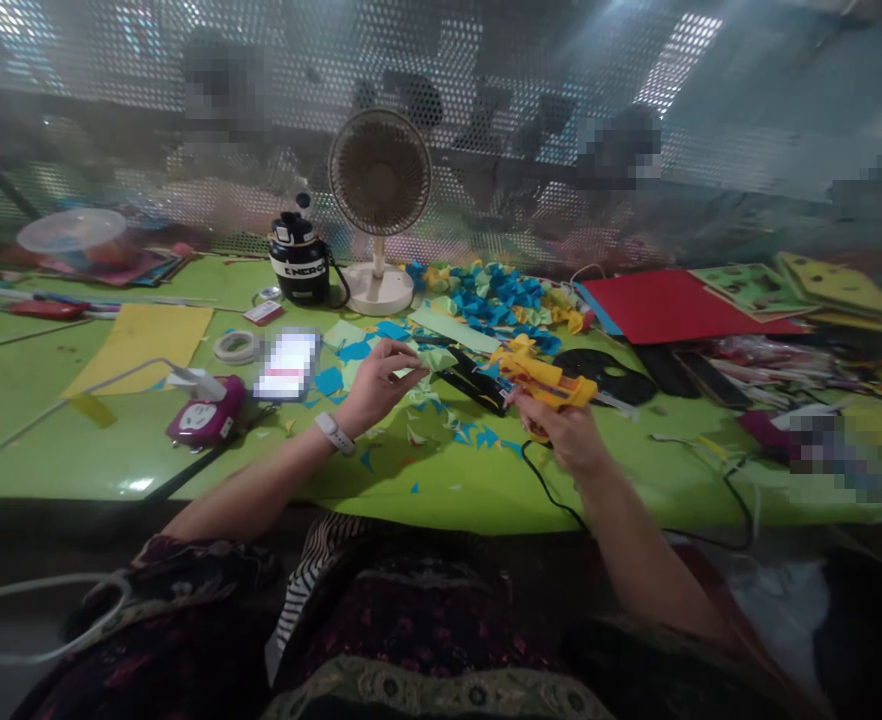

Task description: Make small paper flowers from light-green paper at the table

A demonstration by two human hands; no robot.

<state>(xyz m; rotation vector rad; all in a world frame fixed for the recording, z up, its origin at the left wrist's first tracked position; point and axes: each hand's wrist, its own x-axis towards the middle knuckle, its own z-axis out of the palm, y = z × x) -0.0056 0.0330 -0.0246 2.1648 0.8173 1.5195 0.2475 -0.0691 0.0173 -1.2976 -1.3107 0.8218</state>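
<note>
Pointing left, a yellow glue gun [557, 385] is gripped by the right hand [570, 435] above the green table [478, 490]. A pale green paper piece [438, 358] is pinched by the left hand [382, 385], left of the gun; blue scraps [487, 438] are scattered near both.

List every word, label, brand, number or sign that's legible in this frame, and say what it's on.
"ENERG", on the white band of the black bottle; anything further curves out of sight.
Phone: screen pixelated, nothing readable.
Small red-and-white box: too small and blurred to read.
Yellow glue gun in the right hand: no legible marking.
</note>
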